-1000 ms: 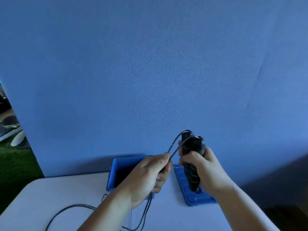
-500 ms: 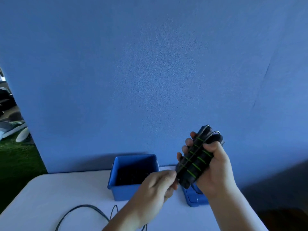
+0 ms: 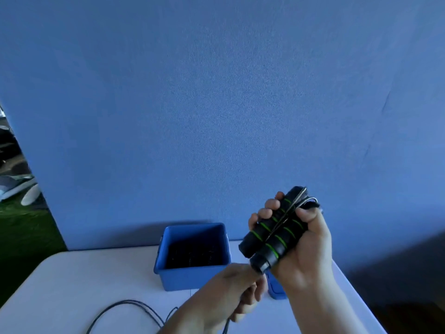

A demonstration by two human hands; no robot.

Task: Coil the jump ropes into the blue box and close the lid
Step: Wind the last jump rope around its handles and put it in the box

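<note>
The right grip [image 3: 305, 244] is wrapped tight round both handles [image 3: 272, 239], held side by side and tilted, well above the table [image 3: 72, 285]. They look like foam sleeves, black with green rings. I'd guess they are light, slightly squashy and not slippery, so the middle of the pair is the sensible place to hold.

The cord [image 3: 130, 302] is the awkward part. It is thin and looks springy, likely to jump out of a coil unless kept taut. One strand crosses the handles by the thumb, and the slack lies looped on the table.

The left grip [image 3: 231, 288], just below the handles' lower ends, has curled fingers that seem to pinch the cord, which comes out beneath it. The box [image 3: 192, 276] stands open beyond it, with the lid [image 3: 277, 291] mostly hidden beside it.
</note>
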